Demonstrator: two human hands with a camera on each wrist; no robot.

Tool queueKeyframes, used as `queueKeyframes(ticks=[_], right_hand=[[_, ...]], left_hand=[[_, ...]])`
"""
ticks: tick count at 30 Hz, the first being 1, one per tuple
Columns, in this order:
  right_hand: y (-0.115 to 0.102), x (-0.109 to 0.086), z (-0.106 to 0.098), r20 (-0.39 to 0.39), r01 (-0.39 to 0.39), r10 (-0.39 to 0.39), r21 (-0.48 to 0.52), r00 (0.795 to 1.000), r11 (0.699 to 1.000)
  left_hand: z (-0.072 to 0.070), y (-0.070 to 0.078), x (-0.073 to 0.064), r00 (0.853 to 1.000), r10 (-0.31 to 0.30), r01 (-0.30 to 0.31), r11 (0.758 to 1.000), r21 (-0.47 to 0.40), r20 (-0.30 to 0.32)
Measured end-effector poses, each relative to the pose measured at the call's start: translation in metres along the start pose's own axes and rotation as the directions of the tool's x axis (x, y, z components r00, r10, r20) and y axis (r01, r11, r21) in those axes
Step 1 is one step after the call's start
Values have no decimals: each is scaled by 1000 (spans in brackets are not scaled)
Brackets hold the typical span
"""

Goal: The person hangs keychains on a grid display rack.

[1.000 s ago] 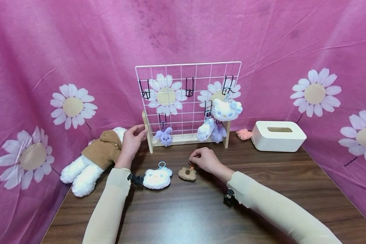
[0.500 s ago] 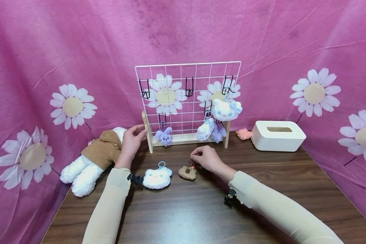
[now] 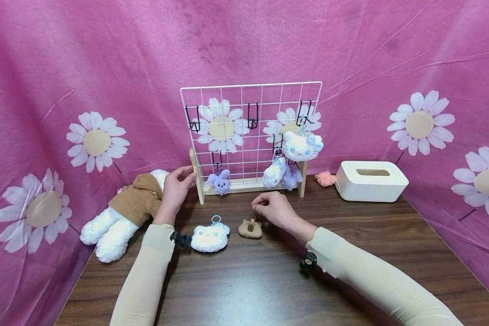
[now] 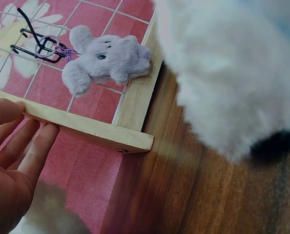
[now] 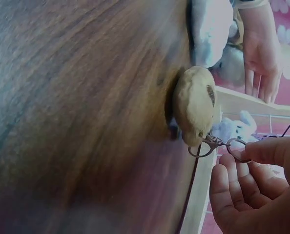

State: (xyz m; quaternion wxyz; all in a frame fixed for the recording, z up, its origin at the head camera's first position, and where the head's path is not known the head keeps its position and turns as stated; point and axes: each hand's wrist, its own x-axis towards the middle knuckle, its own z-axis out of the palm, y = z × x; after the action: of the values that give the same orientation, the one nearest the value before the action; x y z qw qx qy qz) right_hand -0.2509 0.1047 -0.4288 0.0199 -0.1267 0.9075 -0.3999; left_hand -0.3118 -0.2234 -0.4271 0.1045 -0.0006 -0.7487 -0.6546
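My right hand (image 3: 275,209) pinches the metal key ring (image 5: 236,149) of a brown plush keychain (image 3: 250,228) between thumb and index finger. Its clasp leads to the bear-like head, which is low over the tabletop; contact is unclear. With straight fingers, my left hand (image 3: 177,190) touches the left wooden post (image 4: 91,126) of a white wire grid rack (image 3: 242,136). From a black hook (image 4: 47,48) beside it hangs a purple plush bunny (image 3: 222,182). A white plush cat-face keychain (image 3: 209,238) lies on the table between my arms.
More plush charms, including a white cat (image 3: 302,147), hang at the rack's right. A large plush toy in a brown hoodie (image 3: 134,199) lies at the left. A white tissue box (image 3: 371,182) and a coral yarn-like bundle (image 3: 326,179) sit at the right.
My right hand has risen slightly, drawing the ring upward. The brown plush has turned and tipped up so its face shows more. My left hand stays at the post.
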Motion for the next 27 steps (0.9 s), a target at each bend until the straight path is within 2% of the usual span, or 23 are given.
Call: queueKeyframes(ticks=[11, 27], right_hand=[[-12, -2, -7, -20, 41, -41, -3, 999, 999], [-23, 1, -14, -32, 58, -58, 22, 998, 998]], left_hand=[[0, 0, 0, 1000, 1, -1, 1000, 2, 3], [1, 0, 0, 1000, -7, 7, 1000, 5, -4]])
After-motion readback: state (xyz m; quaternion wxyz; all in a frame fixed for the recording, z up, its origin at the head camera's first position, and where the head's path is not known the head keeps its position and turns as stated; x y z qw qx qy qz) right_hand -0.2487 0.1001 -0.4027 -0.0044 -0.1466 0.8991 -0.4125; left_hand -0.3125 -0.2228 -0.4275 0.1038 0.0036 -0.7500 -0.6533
